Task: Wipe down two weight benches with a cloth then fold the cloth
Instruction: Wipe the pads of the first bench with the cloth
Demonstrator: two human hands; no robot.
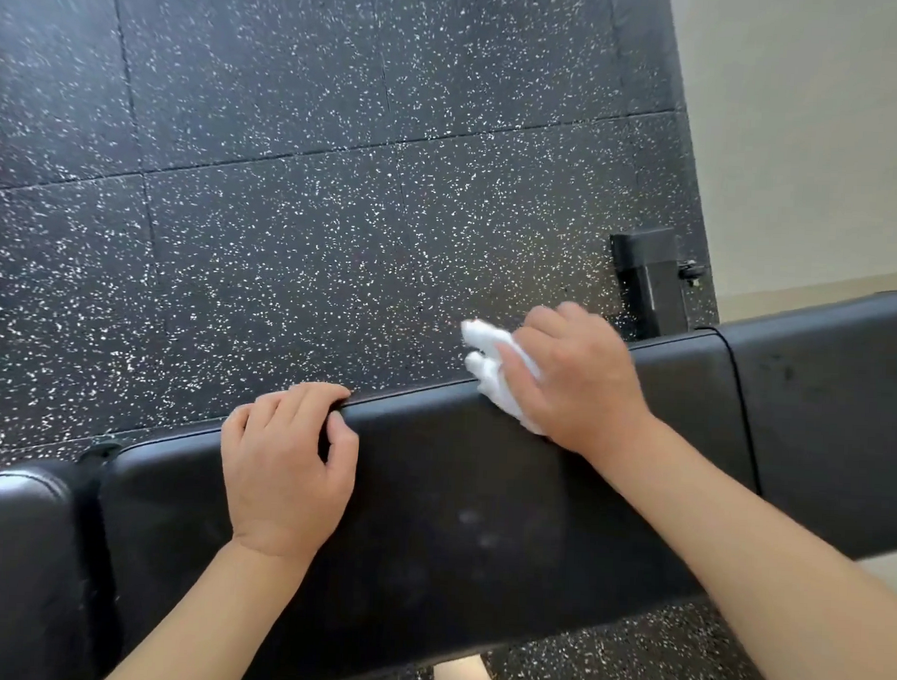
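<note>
A black padded weight bench (455, 518) runs across the lower part of the head view, split into several pad sections by seams. My right hand (577, 380) grips a bunched white cloth (491, 372) and holds it against the bench's far edge. The cloth sticks out to the left past my fingers. My left hand (284, 466) rests on the pad to the left, its fingers curled over the far edge of the bench and its thumb on the top surface.
Black rubber floor tiles with white speckles (289, 181) lie beyond the bench. A black metal bench foot (647, 280) stands at the right near a pale wall (810, 123). More speckled floor shows below the bench.
</note>
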